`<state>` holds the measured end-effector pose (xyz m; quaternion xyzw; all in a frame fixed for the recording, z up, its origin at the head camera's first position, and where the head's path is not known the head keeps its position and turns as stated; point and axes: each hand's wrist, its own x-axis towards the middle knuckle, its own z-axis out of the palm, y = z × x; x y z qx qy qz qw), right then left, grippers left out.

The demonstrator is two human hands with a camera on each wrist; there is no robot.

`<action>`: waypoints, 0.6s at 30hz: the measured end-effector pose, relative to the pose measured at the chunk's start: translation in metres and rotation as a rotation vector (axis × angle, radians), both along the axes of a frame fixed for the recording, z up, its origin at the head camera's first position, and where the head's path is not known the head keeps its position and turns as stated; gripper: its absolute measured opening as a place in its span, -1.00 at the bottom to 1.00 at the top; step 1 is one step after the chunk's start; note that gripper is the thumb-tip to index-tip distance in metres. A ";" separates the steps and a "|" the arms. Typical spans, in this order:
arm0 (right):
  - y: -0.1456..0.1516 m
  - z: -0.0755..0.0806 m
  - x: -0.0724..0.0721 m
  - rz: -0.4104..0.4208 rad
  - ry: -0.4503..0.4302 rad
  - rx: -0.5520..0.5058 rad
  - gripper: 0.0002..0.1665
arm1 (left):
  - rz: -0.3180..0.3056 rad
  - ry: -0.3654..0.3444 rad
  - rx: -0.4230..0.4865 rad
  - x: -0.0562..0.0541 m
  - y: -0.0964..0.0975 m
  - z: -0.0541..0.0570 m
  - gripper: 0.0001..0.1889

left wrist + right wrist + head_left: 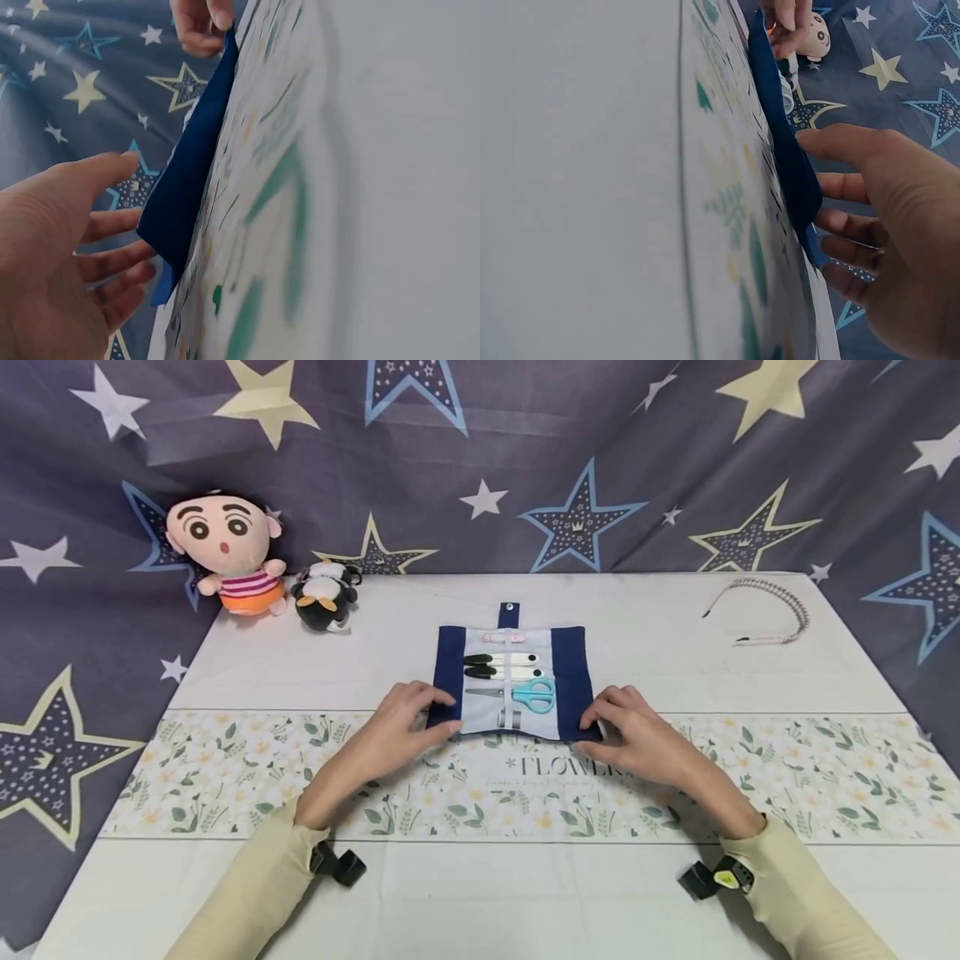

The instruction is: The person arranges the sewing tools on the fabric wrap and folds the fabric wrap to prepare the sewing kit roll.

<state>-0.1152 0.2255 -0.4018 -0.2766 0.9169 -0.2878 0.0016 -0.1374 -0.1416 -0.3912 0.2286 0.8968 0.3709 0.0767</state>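
Observation:
A navy fabric tool roll [570, 685] lies unfolded in the head view, its pale middle facing up. Under a central strap sit turquoise-handled scissors [534, 695], two black-and-white slim tools [521, 659], a small pink item [504, 638] and a small grey item [510, 719]. My left hand [411, 720] is at the near-left corner, thumb and forefinger spread apart; its fingertips reach the navy flap [187, 180] in the left wrist view. At the near-right corner my right hand [633, 733] touches the flap's edge with fingers loosely bent. The near edge curls up slightly.
A snap tab [509, 613] sticks out beyond the roll's far edge. A plush doll [238, 556] and a plush penguin [326, 596] stand at the back left. A headband [787, 602] lies back right. A star-patterned cloth [480, 468] hangs behind the table.

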 end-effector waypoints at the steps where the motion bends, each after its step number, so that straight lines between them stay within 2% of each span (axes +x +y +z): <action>1: -0.001 0.000 0.000 0.006 0.006 0.010 -0.75 | -0.013 -0.006 -0.008 0.005 -0.002 0.000 -0.55; 3: -0.001 0.000 -0.001 0.024 0.023 0.025 -0.75 | -0.036 0.009 -0.016 0.011 -0.006 -0.001 -0.58; 6: 0.000 -0.001 -0.001 0.047 0.061 0.030 -0.77 | -0.054 0.081 -0.014 0.015 -0.011 -0.005 -0.66; 10: 0.001 -0.003 -0.002 0.065 0.113 0.020 -0.80 | -0.029 0.151 0.017 0.014 -0.016 -0.012 -0.80; 18: 0.003 -0.005 -0.001 0.071 0.172 -0.027 -0.88 | -0.009 0.174 0.082 0.009 -0.022 -0.020 -0.94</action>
